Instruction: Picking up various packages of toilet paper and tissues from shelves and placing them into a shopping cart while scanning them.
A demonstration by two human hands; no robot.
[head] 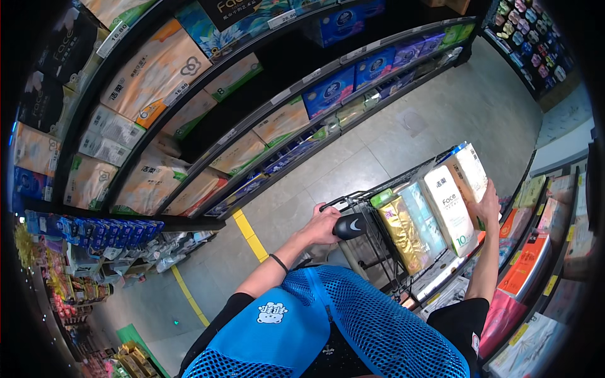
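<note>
A wire shopping cart (378, 231) stands in front of me, tilted in the view. My left hand (324, 224) is closed around its handle, beside the black handle end (350, 227). My right hand (486, 205) rests against a pack of tissues (465, 172) at the cart's far right side; its fingers are partly hidden, so I cannot tell whether it grips the pack. Next to that pack, a white tissue pack (446, 203) stands upright. Further left in the cart are a pale blue pack (422, 217) and a shiny gold pack (403, 234) with a green one (384, 198).
Long shelves of tissue packs (156, 71) curve along the left and top. A lower shelf with orange packs (531, 264) runs close by on the right. Tiled floor (350, 160) with a yellow line (246, 231) lies between them. Hanging goods (534, 38) fill a rack at top right.
</note>
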